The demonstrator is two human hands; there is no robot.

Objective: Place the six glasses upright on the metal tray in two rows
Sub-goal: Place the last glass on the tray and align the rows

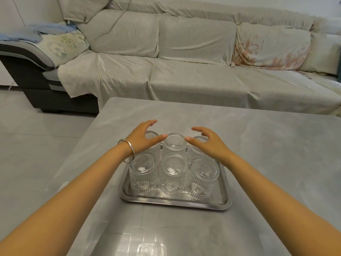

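All six glasses (172, 164) stand on the metal tray (224, 189) at frame centre, in two rows of three. My left hand (143, 138) and right hand (207, 143) hover spread, holding nothing. Check each glass is upright, withdrawing clear of rims. My bracelet (128, 147) hangs near the lower-left glass.

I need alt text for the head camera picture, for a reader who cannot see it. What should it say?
Six ribbed clear glasses stand in two rows of three on a metal tray on a grey table. Two bare hands, left hand and right hand, are open above the back row. A covered sofa stands behind.
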